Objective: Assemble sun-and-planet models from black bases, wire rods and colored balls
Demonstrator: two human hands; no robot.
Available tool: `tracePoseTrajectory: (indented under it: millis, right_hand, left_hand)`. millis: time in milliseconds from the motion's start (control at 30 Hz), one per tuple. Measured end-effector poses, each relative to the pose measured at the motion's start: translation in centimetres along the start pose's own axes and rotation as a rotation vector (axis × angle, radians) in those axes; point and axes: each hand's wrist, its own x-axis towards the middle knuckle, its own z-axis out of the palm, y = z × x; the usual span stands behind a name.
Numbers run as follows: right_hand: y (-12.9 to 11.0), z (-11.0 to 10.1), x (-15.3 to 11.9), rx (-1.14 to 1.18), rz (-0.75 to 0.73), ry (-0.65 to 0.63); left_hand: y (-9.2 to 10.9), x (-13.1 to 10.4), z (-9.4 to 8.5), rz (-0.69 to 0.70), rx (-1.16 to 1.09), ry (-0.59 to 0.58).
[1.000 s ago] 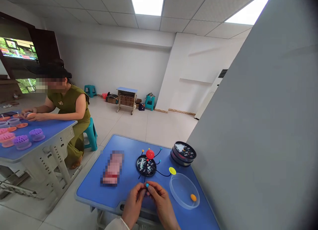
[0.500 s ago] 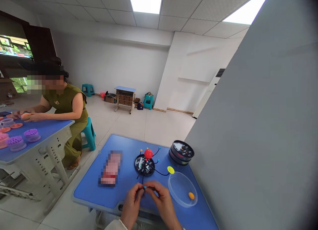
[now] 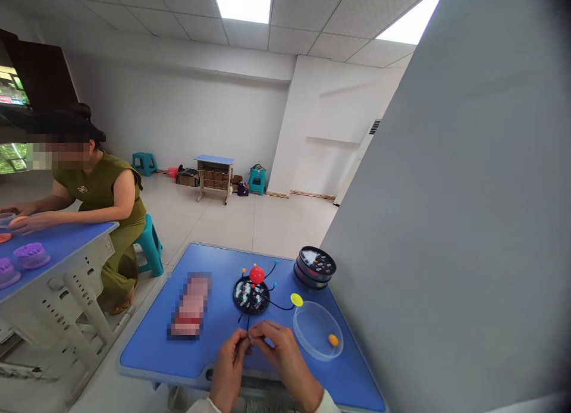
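A planet model with a red ball (image 3: 256,275) at its centre stands on a round black base (image 3: 241,304), thin dark arms spreading from it. Small coloured beads tip some arms, and a yellow disc (image 3: 297,300) ends the one reaching right. At the near end of another arm, my left hand (image 3: 229,365) and my right hand (image 3: 284,354) meet, fingertips pinched together. Between them is a small blue bead, mostly hidden by the fingers. To the right of my hands, an orange ball (image 3: 333,340) lies in a clear shallow dish (image 3: 307,346).
Round black cases are stacked (image 3: 316,270) at the desk's back right, beside a grey wall (image 3: 423,252). A blurred pink item (image 3: 191,306) lies on the left of the blue desk (image 3: 147,347). A person (image 3: 100,193) sits at another table with purple pieces (image 3: 32,253).
The view has swung slightly right, so things sit further left. Both hands stay pinched at the arm's end; the blue bead between them is now more covered.
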Motion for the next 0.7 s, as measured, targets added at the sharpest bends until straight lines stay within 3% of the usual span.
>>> tracePoseTrajectory:
  millis: [133, 233, 333, 433, 567, 700]
  right_hand:
    - [0.2, 0.1, -0.3, 0.003, 0.025, 0.048]
    - [0.6, -0.5, -1.4, 0.018, 0.057, 0.155]
    - [1.5, -2.8, -3.1, -0.069, 0.123, 0.366]
    - [2.7, -6.6, -4.8, -0.359, 0.216, 0.494]
    - [3.7, -11.1, -5.8, -0.823, 0.373, 0.382]
    - [4.0, -12.3, -5.5, -1.048, 0.446, 0.239]
  left_hand:
    - [-0.1, 0.1, -0.1, -0.001, 0.014, -0.049]
    - [-0.6, -0.1, -0.6, -0.027, 0.057, -0.095]
    - [-0.9, -0.3, -1.8, 0.011, 0.163, -0.067]
    - [-0.6, 0.1, -3.0, 0.099, 0.286, 0.041]
    - [0.2, 2.0, -3.3, 0.116, 0.394, 0.111]
    - [0.2, 4.3, -3.0, 0.207, 0.52, 0.021]
